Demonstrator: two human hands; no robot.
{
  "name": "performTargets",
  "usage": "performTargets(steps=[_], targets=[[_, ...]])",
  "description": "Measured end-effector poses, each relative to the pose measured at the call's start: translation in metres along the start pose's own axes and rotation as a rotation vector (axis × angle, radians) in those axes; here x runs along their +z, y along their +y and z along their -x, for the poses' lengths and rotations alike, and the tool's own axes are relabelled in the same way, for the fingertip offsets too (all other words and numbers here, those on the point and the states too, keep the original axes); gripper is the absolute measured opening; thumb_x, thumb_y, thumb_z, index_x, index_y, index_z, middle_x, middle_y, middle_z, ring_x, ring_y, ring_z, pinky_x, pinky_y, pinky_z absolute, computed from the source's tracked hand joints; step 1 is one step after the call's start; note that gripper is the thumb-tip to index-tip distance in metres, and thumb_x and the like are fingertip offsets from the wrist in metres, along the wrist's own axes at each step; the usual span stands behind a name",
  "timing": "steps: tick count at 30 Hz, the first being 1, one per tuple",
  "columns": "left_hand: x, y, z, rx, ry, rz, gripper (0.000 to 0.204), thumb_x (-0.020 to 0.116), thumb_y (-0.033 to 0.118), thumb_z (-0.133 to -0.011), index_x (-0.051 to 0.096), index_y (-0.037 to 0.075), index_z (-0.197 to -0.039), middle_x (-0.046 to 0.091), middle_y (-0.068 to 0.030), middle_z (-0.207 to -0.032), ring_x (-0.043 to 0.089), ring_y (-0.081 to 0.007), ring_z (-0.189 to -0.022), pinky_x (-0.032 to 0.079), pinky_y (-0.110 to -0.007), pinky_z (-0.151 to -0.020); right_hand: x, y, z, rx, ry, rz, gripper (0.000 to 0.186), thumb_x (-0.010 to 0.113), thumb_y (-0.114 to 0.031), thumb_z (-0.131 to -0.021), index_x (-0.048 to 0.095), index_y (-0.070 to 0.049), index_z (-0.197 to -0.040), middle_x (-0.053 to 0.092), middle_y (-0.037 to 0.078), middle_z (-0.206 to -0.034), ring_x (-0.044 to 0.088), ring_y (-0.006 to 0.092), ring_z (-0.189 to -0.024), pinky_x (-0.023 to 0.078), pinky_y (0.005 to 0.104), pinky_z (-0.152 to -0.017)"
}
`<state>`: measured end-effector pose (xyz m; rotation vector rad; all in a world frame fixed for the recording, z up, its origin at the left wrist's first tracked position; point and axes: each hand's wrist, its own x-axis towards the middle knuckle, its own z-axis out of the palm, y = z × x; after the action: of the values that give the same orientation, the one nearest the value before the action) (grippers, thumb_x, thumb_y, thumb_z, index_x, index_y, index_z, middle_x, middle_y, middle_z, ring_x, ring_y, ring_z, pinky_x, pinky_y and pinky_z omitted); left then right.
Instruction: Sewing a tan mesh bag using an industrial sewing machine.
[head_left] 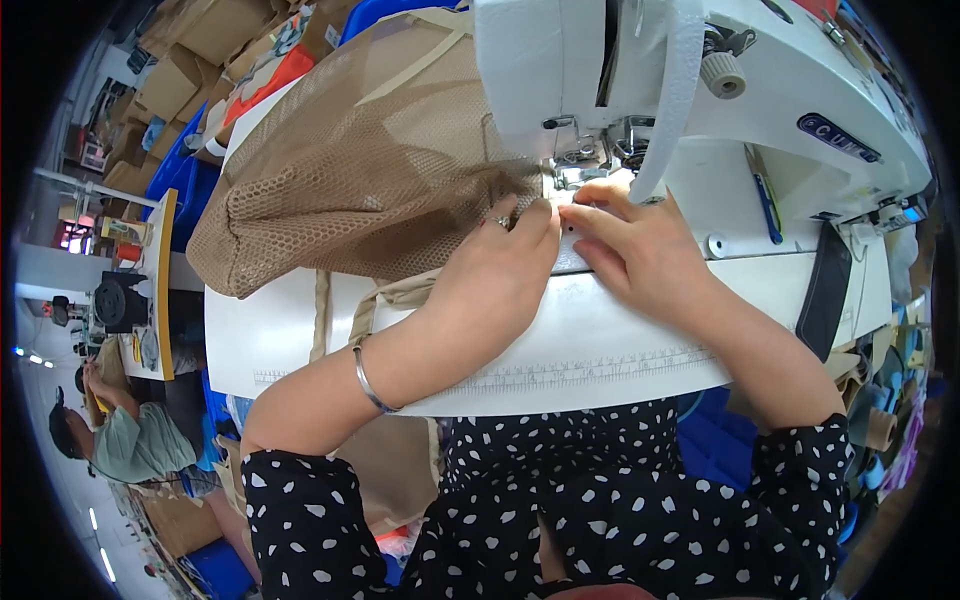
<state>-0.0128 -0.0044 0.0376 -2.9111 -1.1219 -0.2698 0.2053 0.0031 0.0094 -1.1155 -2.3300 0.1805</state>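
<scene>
A white sewing machine (790,110) stands on the table, its small lamp lighting the presser foot (578,172). Left of the foot spreads a tan mesh bag (370,170), bunched up toward the needle area. My left hand (500,255) is closed at the bag's edge just in front of the foot, fingers pinched on the mesh. My right hand (640,240) is beside it, its fingers curled together close to the left fingertips; what they hold is hidden. A strip of tan binding (400,292) runs from under my left hand and hangs over the table's front edge.
Thread snips (765,195) and a white bobbin (716,245) lie on the machine bed at right, near a black flat piece (826,290). A printed ruler (480,382) lines the white table's front edge. A co-worker (140,440) sits far left; cardboard boxes (180,90) are piled behind.
</scene>
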Motion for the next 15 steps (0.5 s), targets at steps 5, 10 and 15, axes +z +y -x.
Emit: performTargets(steps=[5,10,15], targets=[[0.008,0.004,-0.004,-0.037,0.021,-0.083,0.047,0.056,0.005,-0.085,0.056,-0.01,-0.13,0.061,-0.0183,-0.122,0.057,-0.0337,-0.118,0.048,-0.039,-0.101,-0.001,0.0,0.0,0.006,-0.008,-0.014,0.033,0.07,-0.018,-0.088,0.068,-0.012,-0.12,0.065,0.006,-0.116,0.057,0.0312,-0.107,0.044,0.0461,-0.097],[0.01,0.01,-0.013,-0.056,0.039,-0.198,0.042,0.055,0.007,-0.086,0.059,-0.009,-0.125,0.062,-0.0187,-0.117,0.059,-0.0331,-0.113,0.048,-0.039,-0.097,-0.001,0.0,0.001,-0.005,0.003,0.006,0.037,0.07,-0.019,-0.089,0.065,-0.011,-0.124,0.065,0.008,-0.115,0.057,0.032,-0.108,0.044,0.0463,-0.097],[0.014,0.011,-0.018,-0.068,-0.114,-0.228,0.042,0.058,0.01,-0.089,0.059,-0.007,-0.127,0.064,-0.0166,-0.12,0.059,-0.0338,-0.11,0.049,-0.039,-0.097,-0.001,0.0,0.001,0.025,-0.024,-0.003,0.039,0.07,-0.02,-0.089,0.064,-0.009,-0.126,0.065,0.01,-0.114,0.057,0.0322,-0.107,0.044,0.0465,-0.096]])
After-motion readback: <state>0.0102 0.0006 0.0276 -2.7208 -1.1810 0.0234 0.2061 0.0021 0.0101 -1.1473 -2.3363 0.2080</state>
